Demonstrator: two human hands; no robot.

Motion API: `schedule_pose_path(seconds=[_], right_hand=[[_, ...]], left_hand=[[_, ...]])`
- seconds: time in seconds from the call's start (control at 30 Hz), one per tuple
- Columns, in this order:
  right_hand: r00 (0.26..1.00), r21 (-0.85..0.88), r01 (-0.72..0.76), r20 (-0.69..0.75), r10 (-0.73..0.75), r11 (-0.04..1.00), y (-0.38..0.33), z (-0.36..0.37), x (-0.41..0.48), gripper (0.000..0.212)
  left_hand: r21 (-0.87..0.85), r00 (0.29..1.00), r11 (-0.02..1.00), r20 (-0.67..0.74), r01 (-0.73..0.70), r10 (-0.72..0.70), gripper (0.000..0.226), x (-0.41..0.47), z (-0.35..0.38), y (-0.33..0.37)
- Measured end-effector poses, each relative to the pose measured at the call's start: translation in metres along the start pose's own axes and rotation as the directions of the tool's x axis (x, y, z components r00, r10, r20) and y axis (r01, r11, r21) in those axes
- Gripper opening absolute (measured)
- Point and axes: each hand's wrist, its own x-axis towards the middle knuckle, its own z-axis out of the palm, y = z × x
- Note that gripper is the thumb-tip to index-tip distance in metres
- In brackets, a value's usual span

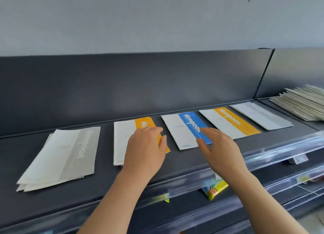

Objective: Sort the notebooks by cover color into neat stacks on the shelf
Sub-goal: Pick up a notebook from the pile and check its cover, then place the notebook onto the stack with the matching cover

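Observation:
Notebooks lie in a row on the dark shelf. At the left is a loose stack of grey-banded notebooks. My left hand rests flat on an orange-banded stack, covering its lower right part. A blue-banded notebook lies to its right; my right hand hovers with fingers spread over its near right corner. Further right lie a single orange-banded notebook and a grey-banded one.
A fanned pile of pale booklets sits at the far right beyond a shelf divider. Clear plastic price rails edge the shelf front, with colourful packets on the shelf below. The dark back panel rises behind.

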Motion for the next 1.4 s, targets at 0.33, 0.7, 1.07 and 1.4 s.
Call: schedule_pose_path(seconds=[0.33,0.7,1.07,1.4], right_hand=[[0.999,-0.023,-0.035,-0.042,0.034,0.999,0.166,-0.089,0.01,0.038],[0.987,0.009,-0.152,-0.054,0.153,0.988,0.33,-0.156,0.033,0.041],[0.97,-0.01,-0.218,-0.114,0.215,0.976,0.454,-0.182,0.107,0.039],[0.936,-0.003,-0.307,-0.182,0.302,0.952,0.584,-0.224,0.182,0.034]], left_hand=[[-0.154,1.0,0.988,0.007,-0.008,0.009,0.032,0.023,0.097,0.155],[-0.224,0.996,0.973,0.056,-0.056,0.07,0.031,0.065,0.204,0.293],[-0.28,0.989,0.953,0.055,-0.12,0.141,0.032,0.151,0.293,0.388],[-0.322,0.975,0.932,0.088,-0.166,0.204,0.026,0.225,0.362,0.481]])
